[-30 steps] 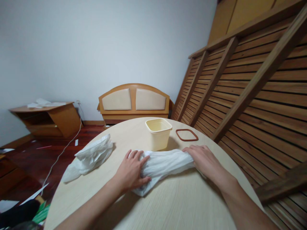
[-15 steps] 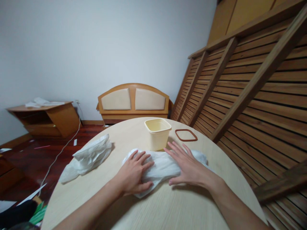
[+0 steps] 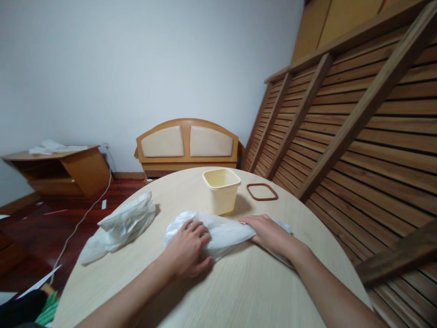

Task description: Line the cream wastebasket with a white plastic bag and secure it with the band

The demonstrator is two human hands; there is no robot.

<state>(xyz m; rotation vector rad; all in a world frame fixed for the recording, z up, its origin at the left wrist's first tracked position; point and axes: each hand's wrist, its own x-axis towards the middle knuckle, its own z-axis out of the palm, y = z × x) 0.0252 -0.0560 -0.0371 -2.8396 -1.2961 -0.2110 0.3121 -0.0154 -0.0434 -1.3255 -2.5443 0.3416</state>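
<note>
A crumpled white plastic bag (image 3: 223, 234) lies stretched sideways across the round table (image 3: 246, 291). My left hand (image 3: 189, 246) rests on the left part of the bag with its fingers curled into it. Toward the other end, my right hand (image 3: 269, 232) is closed around the bag, bunching it narrow; part of the bag sticks out past the hand. Just behind the bag stands a pale yellow square tub (image 3: 221, 191), upright and without a lid. Right of the tub is a brown rounded-square ring (image 3: 262, 192), flat on the table.
Another crumpled white bag (image 3: 123, 223) lies at the table's left edge. A slatted wooden bed frame (image 3: 341, 136) leans along the right side. Behind the table stands a headboard (image 3: 187, 141); a low wooden cabinet (image 3: 82, 171) and a cable (image 3: 80, 223) are on the left.
My right hand has gone from spread fingers to a closed grip on the bag, gathering it narrower. My left fingers have curled in more. The view has shifted slightly.
</note>
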